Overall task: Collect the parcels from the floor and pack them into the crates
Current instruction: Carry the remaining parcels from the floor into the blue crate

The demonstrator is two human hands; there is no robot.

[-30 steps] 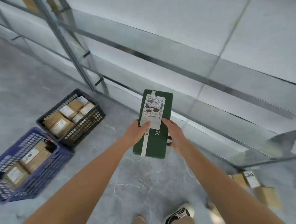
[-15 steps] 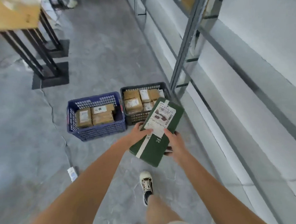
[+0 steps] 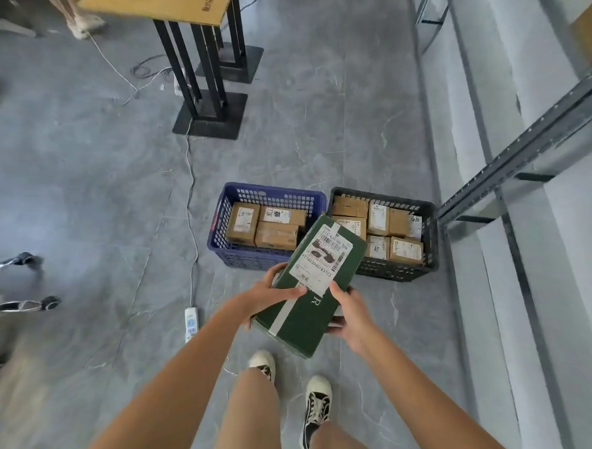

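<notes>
Here, a green parcel (image 3: 311, 285) is gripped at its near end by the left hand (image 3: 267, 296) and the right hand (image 3: 349, 312), tilted above the floor, just before the blue crate (image 3: 219, 228) and black crate (image 3: 429, 238), both holding brown parcels.
</notes>
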